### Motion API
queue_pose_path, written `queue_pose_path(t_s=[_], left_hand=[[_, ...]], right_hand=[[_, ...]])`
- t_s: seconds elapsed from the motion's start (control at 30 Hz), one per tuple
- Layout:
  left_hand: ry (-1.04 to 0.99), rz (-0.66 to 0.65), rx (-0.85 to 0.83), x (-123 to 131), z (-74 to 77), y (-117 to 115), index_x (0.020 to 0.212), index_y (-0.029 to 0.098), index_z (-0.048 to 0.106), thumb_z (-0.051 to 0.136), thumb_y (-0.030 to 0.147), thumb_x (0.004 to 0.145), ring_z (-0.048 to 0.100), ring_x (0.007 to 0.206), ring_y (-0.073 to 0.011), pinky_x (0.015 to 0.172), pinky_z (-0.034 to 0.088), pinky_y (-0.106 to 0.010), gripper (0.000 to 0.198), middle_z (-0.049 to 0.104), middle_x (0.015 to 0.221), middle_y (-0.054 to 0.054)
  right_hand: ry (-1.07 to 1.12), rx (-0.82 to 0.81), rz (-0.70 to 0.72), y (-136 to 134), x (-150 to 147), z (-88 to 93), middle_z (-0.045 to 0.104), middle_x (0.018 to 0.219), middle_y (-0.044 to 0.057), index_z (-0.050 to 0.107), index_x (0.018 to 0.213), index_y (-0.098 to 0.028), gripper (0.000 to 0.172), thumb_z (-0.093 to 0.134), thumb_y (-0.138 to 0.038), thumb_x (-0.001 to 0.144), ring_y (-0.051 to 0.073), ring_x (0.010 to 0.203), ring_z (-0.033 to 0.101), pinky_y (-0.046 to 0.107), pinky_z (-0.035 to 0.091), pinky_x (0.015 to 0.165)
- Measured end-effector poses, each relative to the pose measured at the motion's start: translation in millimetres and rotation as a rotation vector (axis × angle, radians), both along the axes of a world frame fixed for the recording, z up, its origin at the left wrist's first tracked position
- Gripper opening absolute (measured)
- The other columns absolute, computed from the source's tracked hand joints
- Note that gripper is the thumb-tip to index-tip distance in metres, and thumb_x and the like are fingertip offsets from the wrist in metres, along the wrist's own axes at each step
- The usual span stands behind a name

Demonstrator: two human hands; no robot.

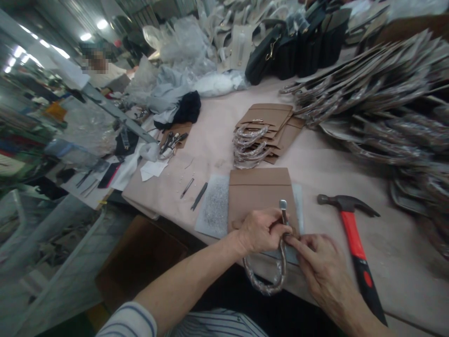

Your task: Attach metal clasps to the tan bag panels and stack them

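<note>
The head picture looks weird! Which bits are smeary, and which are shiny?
Head view: the pile at right smears toward the edge; the hammer looks sharper; the ceiling lights at upper left glare white; the handle in the left hand glints.

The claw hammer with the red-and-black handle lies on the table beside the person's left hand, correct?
Not the left hand: the head view shows the red-and-black-handled claw hammer lying on the table beside the right hand.

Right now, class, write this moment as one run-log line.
left hand: pinching plastic-wrapped handle | right hand: at same handle | brown panel: lying flat | claw hammer: beside right hand
</note>
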State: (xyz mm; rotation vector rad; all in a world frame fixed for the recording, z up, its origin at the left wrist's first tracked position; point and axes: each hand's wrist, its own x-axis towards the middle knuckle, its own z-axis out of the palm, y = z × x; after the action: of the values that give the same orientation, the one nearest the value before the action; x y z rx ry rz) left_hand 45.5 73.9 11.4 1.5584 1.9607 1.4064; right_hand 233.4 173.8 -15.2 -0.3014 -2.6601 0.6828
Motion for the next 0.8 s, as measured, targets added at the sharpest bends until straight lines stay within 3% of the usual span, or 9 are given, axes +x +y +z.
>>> queue_pose_path(t_s=[0.23,0.37,0.5,0.6,0.7,0.8], left_hand=[[0.124,-0.051,0.031,1.8,-4.7,-1.4,0.091,0.017,0.064,0.059,0.024,0.09,0.076,0.091,-0.0218,0.086,0.063,-0.031,0.008,0.076,0.095,-0.009],[0.16,-0.051,0.045,3.1,-4.9,-2.0,0.091,0.018,0.063,0.06,0.023,0.089,0.076,0.087,-0.0218,0.081,0.063,-0.03,0.006,0.076,0.094,-0.009],[0.187,-0.06,0.098,4.7,-4.5,-1.4,0.093,0.017,0.063,0.059,0.024,0.09,0.075,0.083,-0.022,0.078,0.062,-0.03,0.008,0.075,0.091,-0.009],[0.176,-0.064,0.097,5.0,-4.2,-0.7,0.091,0.017,0.062,0.06,0.024,0.09,0.073,0.079,-0.0206,0.075,0.06,-0.029,0.007,0.074,0.089,-0.008],[0.171,-0.073,0.083,5.0,-4.2,0.1,0.089,0.017,0.063,0.059,0.024,0.089,0.072,0.077,-0.0202,0.073,0.059,-0.028,0.008,0.073,0.085,-0.007],[0.164,-0.057,0.062,5.9,-4.0,1.2,0.087,0.017,0.063,0.059,0.025,0.088,0.071,0.076,-0.0203,0.073,0.058,-0.028,0.009,0.072,0.082,-0.007]], right_hand=[[-0.036,0.129,-0.051,-11.8,5.6,13.7,0.059,0.105,0.007,0.063,0.127,-0.026,0.044,0.037,-0.011,0.095,0.022,0.094,0.057,0.052,0.038,0.098],[-0.008,0.144,-0.103,-16.1,12.5,18.7,0.062,0.11,0.009,0.064,0.123,-0.023,0.036,0.042,-0.016,0.097,0.025,0.097,0.058,0.049,0.042,0.094],[0.042,0.196,-0.314,-7.1,30.9,17.3,0.062,0.11,0.014,0.065,0.116,-0.017,0.028,0.044,-0.025,0.098,0.028,0.091,0.058,0.043,0.047,0.078],[-0.117,0.244,-0.524,7.2,51.8,14.7,0.059,0.103,0.021,0.062,0.117,-0.008,0.043,0.04,-0.038,0.098,0.033,0.086,0.057,0.047,0.048,0.076],[-0.324,0.088,-0.645,21.2,65.1,14.7,0.057,0.087,0.017,0.063,0.108,-0.009,0.051,0.036,-0.05,0.093,0.035,0.078,0.057,0.05,0.048,0.072],[-0.373,-0.371,-0.761,31.5,62.6,20.2,0.056,0.075,0.01,0.059,0.087,-0.021,0.033,0.052,-0.051,0.076,0.03,0.069,0.057,0.045,0.047,0.063]])
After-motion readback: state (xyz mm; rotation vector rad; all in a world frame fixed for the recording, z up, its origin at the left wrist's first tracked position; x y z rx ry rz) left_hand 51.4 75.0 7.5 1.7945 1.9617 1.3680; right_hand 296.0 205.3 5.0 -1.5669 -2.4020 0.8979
